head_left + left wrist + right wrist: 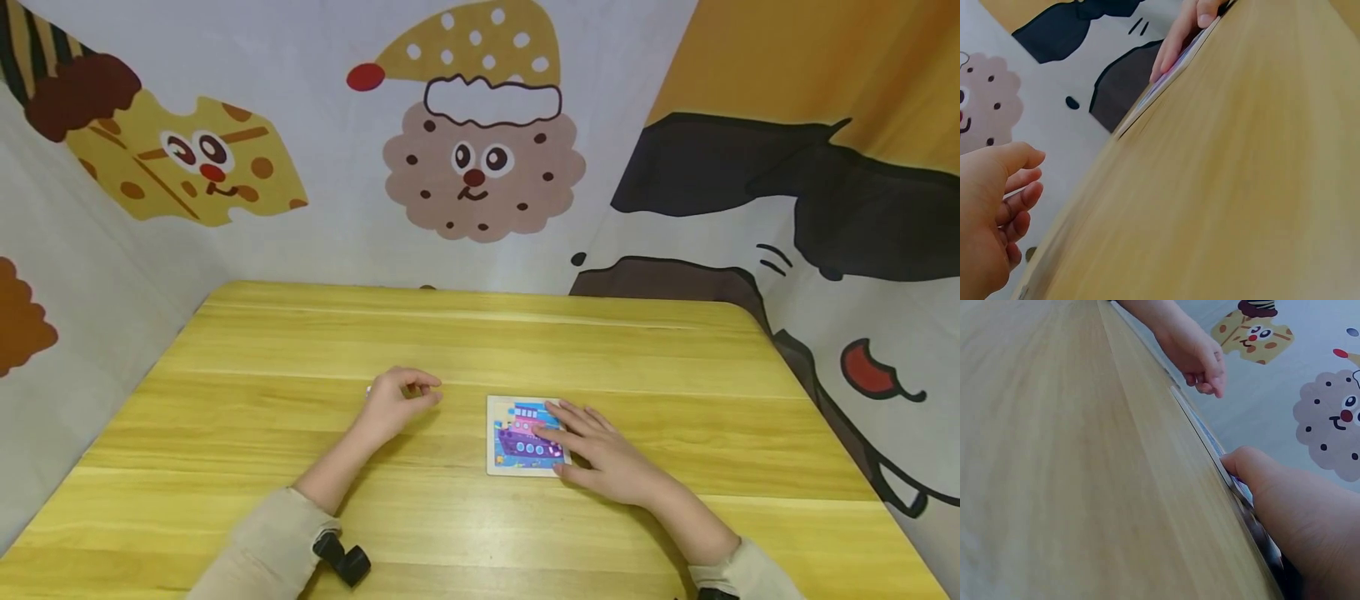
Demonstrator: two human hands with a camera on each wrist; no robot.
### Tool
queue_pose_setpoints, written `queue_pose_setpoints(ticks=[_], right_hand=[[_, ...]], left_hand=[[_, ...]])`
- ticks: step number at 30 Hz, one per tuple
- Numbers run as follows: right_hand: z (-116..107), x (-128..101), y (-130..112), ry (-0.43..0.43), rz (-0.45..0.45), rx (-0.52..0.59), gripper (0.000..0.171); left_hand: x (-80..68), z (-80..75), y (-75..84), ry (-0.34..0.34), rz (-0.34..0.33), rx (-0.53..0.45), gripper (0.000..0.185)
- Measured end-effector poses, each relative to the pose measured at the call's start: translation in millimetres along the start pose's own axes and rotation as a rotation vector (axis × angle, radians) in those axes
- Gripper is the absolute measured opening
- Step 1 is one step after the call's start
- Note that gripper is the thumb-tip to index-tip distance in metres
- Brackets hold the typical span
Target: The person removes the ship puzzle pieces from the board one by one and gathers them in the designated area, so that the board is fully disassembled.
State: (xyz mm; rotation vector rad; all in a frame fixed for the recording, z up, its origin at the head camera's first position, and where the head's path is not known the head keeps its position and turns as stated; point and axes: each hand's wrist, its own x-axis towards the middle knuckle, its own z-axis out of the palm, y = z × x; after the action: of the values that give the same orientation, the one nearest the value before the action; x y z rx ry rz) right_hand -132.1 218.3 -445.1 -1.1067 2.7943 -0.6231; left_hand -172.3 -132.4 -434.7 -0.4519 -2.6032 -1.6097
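Observation:
A flat, white-bordered jigsaw puzzle board (491,450) lies on the table, showing a purple and pink ship on blue. Bare cream patches with knobbed edges show at its upper left. My right hand (611,462) rests over the board's right side, fingers spread and straight; the right wrist view has its thumb (1244,465) at the board's edge. To the left of the board, apart from it, my left hand (393,408) hovers with fingers loosely curled and nothing between them. A small white bit (368,390) peeks out behind the left hand, mostly hidden by it.
The wooden table (480,350) reaches back to a cartoon-printed cloth (322,250) hung behind and at both sides. A black wrist mount (343,560) sits at the left sleeve (258,550).

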Motion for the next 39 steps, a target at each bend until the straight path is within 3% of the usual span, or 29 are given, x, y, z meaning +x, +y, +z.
queue_pose_setpoints(ticks=[20, 27, 39], right_hand=[[1, -1, 2, -0.009, 0.012, -0.002, 0.052], [1, -1, 2, -0.005, 0.0, -0.011, 0.052], [-1, 0, -1, 0.011, -0.023, -0.012, 0.053]], left_hand=[[20.3, 54.4, 13.1, -0.099, 0.087, -0.003, 0.017], [26.6, 65.5, 13.9, -0.128, 0.148, 0.051, 0.017], [33.2, 77.3, 14.9, -0.144, 0.186, 0.143, 0.016]])
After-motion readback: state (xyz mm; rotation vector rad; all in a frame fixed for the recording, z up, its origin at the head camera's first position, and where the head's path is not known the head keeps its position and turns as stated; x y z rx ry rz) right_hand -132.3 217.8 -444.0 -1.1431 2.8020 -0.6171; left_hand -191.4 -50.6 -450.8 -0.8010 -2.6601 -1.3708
